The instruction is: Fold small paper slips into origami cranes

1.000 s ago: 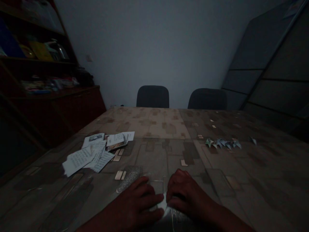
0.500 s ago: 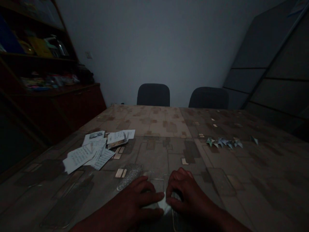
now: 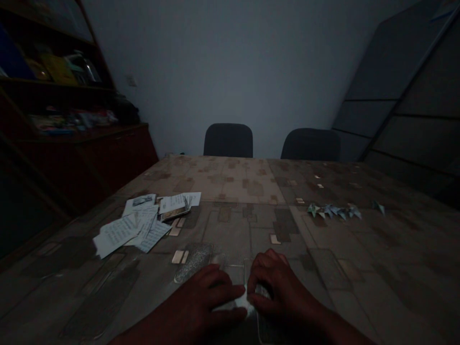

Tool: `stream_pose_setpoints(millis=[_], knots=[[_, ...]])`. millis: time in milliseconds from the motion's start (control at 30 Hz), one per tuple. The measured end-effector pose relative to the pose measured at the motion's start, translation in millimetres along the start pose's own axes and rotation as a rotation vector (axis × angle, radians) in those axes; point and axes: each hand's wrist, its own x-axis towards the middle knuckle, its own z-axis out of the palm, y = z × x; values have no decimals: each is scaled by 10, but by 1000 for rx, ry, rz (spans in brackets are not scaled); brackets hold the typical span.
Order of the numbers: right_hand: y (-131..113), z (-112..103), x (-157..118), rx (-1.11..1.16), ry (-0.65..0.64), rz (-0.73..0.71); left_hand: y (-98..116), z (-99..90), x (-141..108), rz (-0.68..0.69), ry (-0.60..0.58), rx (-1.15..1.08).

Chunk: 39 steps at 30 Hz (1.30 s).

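A small pale piece of paper (image 3: 243, 302) lies between my hands at the near edge of the table, partly hidden by fingers. My left hand (image 3: 212, 297) holds its left side, with the thumb and index finger reaching onto it. On the other side, my right hand (image 3: 271, 282) has its thumb and index finger pinched together at the paper's right edge, the other fingers curled. Dim light hides the fine shape of the paper.
Loose printed paper slips and cards (image 3: 122, 232) lie in a pile on the left of the patterned tablecloth (image 3: 230, 230). Several small folded paper pieces (image 3: 334, 211) stand in a row at right, with another (image 3: 379, 207) apart. Two dark chairs (image 3: 228, 140) stand beyond the table.
My left thumb and fingers have shifted very slightly to the right on the paper. My right hand keeps nearly the same place.
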Motion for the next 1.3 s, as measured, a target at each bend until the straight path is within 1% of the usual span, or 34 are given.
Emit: stream_pose_setpoints(millis=[200, 300, 467, 567, 667, 733, 767, 833, 900, 967, 1033, 1100, 1167, 1300], knots=[[-26, 57, -11, -12, 72, 37, 5, 80, 10, -7, 48, 47], [-27, 68, -27, -5, 70, 82, 25, 102, 9, -27, 71, 59], [15, 63, -37, 44, 47, 86, 49, 81, -40, -85, 13, 84], [29, 45, -27, 65, 51, 76, 36, 69, -62, -66, 24, 91], [31, 1, -22, 119, 95, 57, 10, 108, -67, -33, 56, 94], [39, -23, -34, 135, 126, 0, 1, 161, -65, -52, 94, 94], [48, -26, -44, 117, 137, -60, 1, 189, -63, -83, 111, 83], [76, -6, -71, -9, 182, -236, 10, 231, -54, -184, 130, 42], [112, 42, -97, -200, 278, -416, 26, 244, -40, -269, 136, -1], [147, 83, -114, -313, 350, -528, 40, 225, -26, -290, 136, -18], [169, 88, -118, -360, 298, -549, 44, 191, -17, -252, 128, -7], [172, 53, -112, -383, 247, -524, 38, 163, -17, -165, 112, 24], [154, 4, -107, -404, 235, -511, 22, 152, -27, -90, 100, 60], [91, -38, -115, -456, 183, -585, -11, 163, -52, -46, 88, 92]])
